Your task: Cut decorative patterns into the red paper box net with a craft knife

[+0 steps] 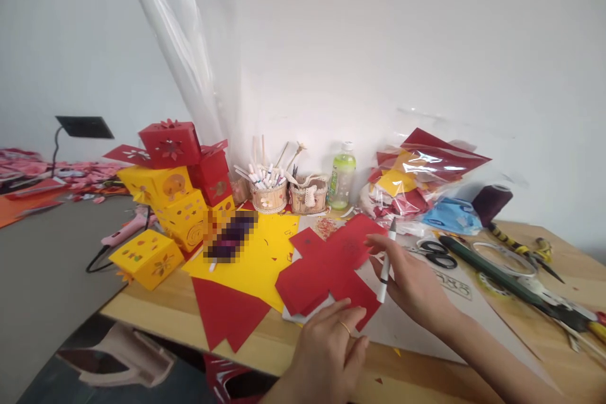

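A red cross-shaped paper cutout (326,268) with several flaps lies on a grey-white board (440,315). My left hand (334,341), a ring on one finger, rests at its near edge, fingers reaching over the paper and thumb apart. Above the cutout's right side, my right hand (402,271) holds a white marker (388,259) between thumb and fingers, tilted nearly upright. Some small dark marks show on the red paper, too faint to make out. Yellow paper (250,278) and a red sheet (227,312) lie to the left.
Yellow boxes (146,259) and red boxes (170,145) are stacked at left. Behind stand a marker basket (268,196), a second basket (308,196) and a green-labelled bottle (341,177). Black-handled scissors (438,254), pliers (525,252) and a long green-handled tool (497,274) lie at right.
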### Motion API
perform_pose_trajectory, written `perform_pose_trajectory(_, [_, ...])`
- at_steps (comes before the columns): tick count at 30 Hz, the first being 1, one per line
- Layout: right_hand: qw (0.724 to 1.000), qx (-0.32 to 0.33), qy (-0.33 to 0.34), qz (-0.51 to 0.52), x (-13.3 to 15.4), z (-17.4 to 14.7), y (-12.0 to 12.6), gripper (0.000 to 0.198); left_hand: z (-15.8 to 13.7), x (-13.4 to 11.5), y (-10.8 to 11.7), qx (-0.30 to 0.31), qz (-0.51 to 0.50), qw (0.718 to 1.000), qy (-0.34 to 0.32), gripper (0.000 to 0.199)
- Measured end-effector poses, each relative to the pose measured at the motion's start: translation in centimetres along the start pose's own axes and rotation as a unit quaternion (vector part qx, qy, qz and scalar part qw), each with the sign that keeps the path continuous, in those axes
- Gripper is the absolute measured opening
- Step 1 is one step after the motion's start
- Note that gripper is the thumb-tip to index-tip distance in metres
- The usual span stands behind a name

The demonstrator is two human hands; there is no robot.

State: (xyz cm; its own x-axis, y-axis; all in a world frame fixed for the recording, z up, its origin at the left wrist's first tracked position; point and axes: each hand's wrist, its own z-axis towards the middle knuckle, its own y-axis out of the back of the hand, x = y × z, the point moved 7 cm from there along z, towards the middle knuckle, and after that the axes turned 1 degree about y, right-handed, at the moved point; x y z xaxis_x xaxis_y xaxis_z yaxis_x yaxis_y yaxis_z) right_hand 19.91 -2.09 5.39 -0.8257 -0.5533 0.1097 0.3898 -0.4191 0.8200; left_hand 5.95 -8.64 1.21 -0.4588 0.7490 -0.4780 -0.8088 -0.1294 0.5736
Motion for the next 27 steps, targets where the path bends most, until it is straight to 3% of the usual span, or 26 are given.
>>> perform_pose_trajectory(5, [0.998, 0.014, 0.055, -0.010, 1.0, 0.0, -0.6, 0.044, 0.2, 0.3, 0.6, 0.048, -0.010, 0.999, 0.014, 0.027])
perform_pose_trajectory(9, [0.998, 0.007, 0.061, -0.021, -0.2, 0.2, -0.9, 0.035, 0.4, 0.4, 2.4, 0.107, -0.012, 0.994, -0.006, 0.022])
perform_pose_trajectory(12, [0.998, -0.001, 0.053, -0.024, -1.4, 0.4, -0.8, 0.025, 0.8, 1.7, 3.8, 0.230, -0.006, 0.971, 0.063, 0.026])
perform_pose_trajectory(14, [0.999, -0.008, 0.041, -0.026, -1.8, 0.6, -0.6, 0.027, 1.3, 3.3, 5.2, 0.263, -0.041, 0.951, 0.159, 0.023])
perform_pose_trajectory(18, [0.999, -0.030, 0.026, -0.026, -1.3, 1.3, 0.0, 0.046, 2.9, 4.6, 6.7, 0.248, -0.084, 0.938, 0.227, 0.020])
perform_pose_trajectory(21, [0.998, -0.048, 0.030, -0.021, 0.3, 2.0, 0.6, 0.058, 3.6, 4.4, 5.7, 0.228, -0.148, 0.926, 0.262, 0.029])
perform_pose_trajectory(27, [0.997, -0.061, 0.044, 0.009, 2.7, 2.6, 1.2, 0.061, 4.7, 2.5, 3.7, 0.197, -0.240, 0.903, 0.297, 0.042])
